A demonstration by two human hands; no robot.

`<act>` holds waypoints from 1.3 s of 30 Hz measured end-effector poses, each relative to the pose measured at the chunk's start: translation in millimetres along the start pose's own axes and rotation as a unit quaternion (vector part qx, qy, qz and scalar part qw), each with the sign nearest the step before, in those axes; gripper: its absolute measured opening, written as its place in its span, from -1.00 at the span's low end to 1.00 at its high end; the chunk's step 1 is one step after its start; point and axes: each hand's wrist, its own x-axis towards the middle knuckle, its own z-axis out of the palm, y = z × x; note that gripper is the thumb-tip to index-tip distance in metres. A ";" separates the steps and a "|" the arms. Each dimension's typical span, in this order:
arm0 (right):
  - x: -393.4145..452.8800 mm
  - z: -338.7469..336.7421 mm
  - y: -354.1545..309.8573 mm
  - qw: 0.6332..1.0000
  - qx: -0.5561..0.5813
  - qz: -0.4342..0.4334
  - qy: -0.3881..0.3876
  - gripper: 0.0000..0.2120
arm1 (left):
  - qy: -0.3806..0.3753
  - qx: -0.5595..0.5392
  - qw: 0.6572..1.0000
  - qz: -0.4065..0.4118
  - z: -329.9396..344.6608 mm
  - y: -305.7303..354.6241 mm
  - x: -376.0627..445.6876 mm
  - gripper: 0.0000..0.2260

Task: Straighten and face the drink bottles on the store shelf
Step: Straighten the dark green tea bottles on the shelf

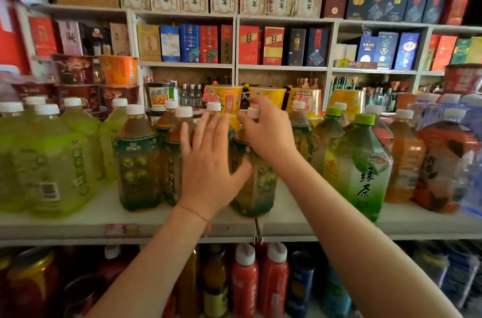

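Big full tea bottle (251, 174) near the front edge of the white shelf (130, 216) looks heavy and slick. The right hand (266, 130) pinches its white cap (254, 112), the left hand (208, 161) lies flat-fingered on its side. Gripping the body probably turns it better. Neighbouring bottles crowd both sides; boxed goods fill the wall shelves behind.

The left hand (208, 161) hides most of one tea bottle (206, 119)
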 end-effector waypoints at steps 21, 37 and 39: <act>55.1 37.2 102.0 0.896 -0.418 0.148 -0.023 -0.41 | -0.109 0.047 0.991 0.067 2.2 10.3 34.7 -0.45; 41.6 25.0 74.7 0.969 -0.220 0.058 -0.096 -0.63 | -0.094 -0.009 0.994 0.062 3.5 10.4 28.6 -0.55; 33.6 18.0 62.9 0.961 -0.252 0.024 -0.114 -0.63 | -0.105 -0.011 0.993 0.059 1.3 12.3 29.0 -0.54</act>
